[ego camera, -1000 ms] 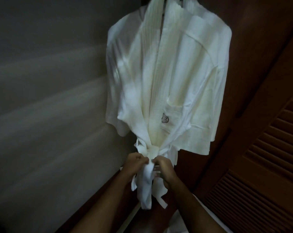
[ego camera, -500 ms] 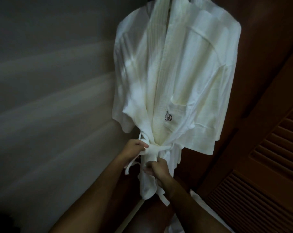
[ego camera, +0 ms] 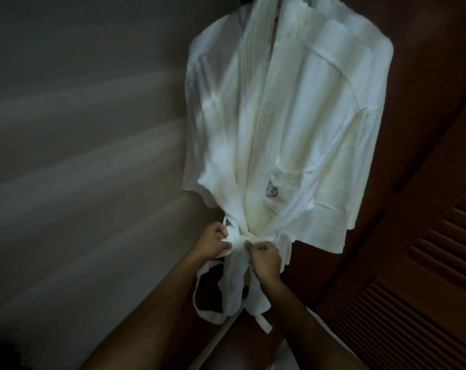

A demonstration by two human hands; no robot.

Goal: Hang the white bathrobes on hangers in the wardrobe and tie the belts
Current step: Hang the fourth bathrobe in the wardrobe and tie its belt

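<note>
dim light; grey wall (ego camera: 79,156) left | possibly wooden louvred door (ego camera: 426,276) right

No readable text; only dark swirl emblem (ego camera: 271,190) on bathrobe (ego camera: 293,116) pocket.

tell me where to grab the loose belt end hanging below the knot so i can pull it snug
Judging by how it hangs, grip the loose belt end high up, just under the knot, coming from the right, where the right hand already sits. There the strip is flat and narrow enough for fingers to pinch across its width. Lower down it flares and dangles slack, so a pull would only take up slack. The left hand steadies the knot.
</note>
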